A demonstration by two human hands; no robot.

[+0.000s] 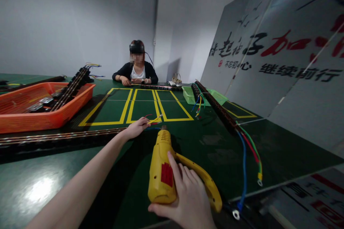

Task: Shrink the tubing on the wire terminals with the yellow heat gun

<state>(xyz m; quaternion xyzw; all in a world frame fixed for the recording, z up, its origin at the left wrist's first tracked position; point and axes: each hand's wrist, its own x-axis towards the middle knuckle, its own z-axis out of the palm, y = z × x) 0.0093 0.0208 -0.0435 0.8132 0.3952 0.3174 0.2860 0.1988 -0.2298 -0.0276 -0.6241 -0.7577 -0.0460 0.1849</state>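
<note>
My right hand (188, 189) is wrapped round a yellow heat gun (161, 171) with a red label, its metal nozzle pointing away from me. Just left of the nozzle, my left hand (138, 127) grips the wire ends (154, 120) of a long cable harness (67, 136). A yellow wire with a ring terminal sticks out past the fingers, with red ones beside it. A blue wire (154, 128) runs below the hand toward the nozzle. The harness stretches left across the green table (129, 182).
An orange basket (77, 105) holding harness parts stands at the left. A green basket (189, 94) is at the back right, with a long harness (217, 105) lying over it, its lugged wires hanging near the right edge. Across the table sits a person (137, 68) wearing a headset.
</note>
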